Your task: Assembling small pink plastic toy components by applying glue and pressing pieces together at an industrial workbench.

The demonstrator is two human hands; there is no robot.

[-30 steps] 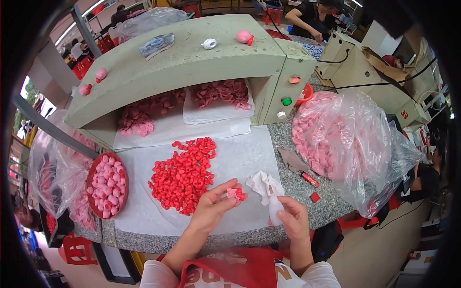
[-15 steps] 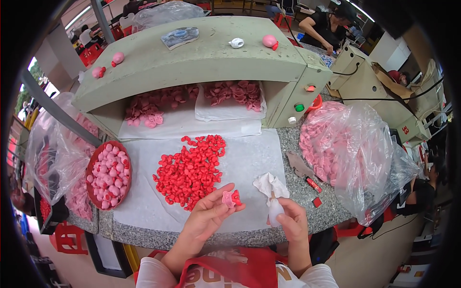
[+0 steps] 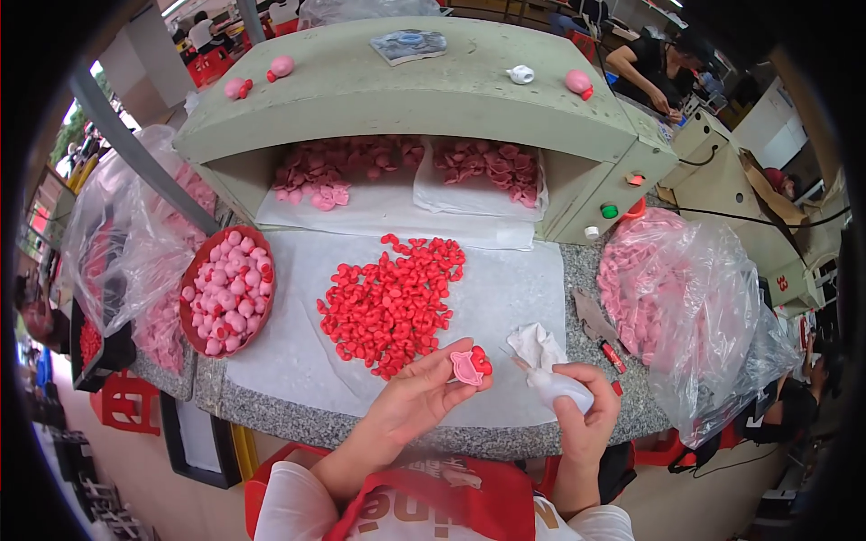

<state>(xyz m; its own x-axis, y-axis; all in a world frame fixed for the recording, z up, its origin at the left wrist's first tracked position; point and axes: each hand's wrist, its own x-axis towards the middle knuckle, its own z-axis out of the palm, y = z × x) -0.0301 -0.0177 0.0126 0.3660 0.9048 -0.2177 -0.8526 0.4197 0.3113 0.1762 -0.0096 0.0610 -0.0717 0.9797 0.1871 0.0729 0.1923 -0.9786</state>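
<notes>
Between the thumb and fingers of my left hand [image 3: 422, 398] is a small pink hollow piece [image 3: 465, 370], with a red bow-shaped piece [image 3: 483, 361] against its right side. I cannot tell whether the two are joined. My right hand [image 3: 588, 417] grips a translucent white squeeze bottle [image 3: 561, 389], tipped so its thin nozzle points up and left, apart from the pink piece. Just behind the bottle lies a crumpled white cloth [image 3: 541, 346]. A heap of small red bow-shaped pieces [image 3: 392, 305] spreads over white paper [image 3: 505, 279] beyond my left hand.
At left stands a red basket [image 3: 189, 316] of pink balls with red parts. A pale green open-fronted machine [image 3: 406, 99] spans the back, pink pieces inside. A plastic bag [image 3: 704, 316] of pink pieces sits at right, near a red marker-like tube [image 3: 613, 356]. Another person works far right.
The bottle has gone from nearly upright to tilted, its nozzle now toward my left hand. My left hand still holds the pink piece and red bow, slightly turned. The whole view has shifted.
</notes>
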